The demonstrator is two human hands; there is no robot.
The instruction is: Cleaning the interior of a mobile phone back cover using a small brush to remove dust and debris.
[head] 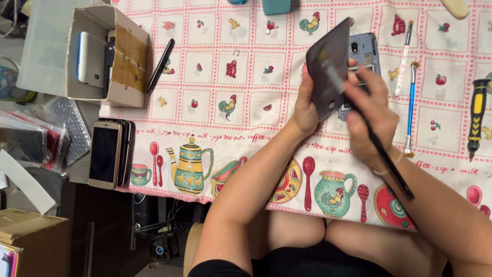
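The left hand is gripping a dark phone back cover, tilted over the opened grey phone on the patterned tablecloth. The right hand is pinching a black brush against it. An open pale cardboard box is lying far left.

Both bare forearms rise from the bottom of the frame toward its upper middle. The left hand has its fingers curled in a closed grip, wrist slightly bent. The right hand, just beside it, pinches with its fingers bunched, blurred, forearm slanting to the lower right.
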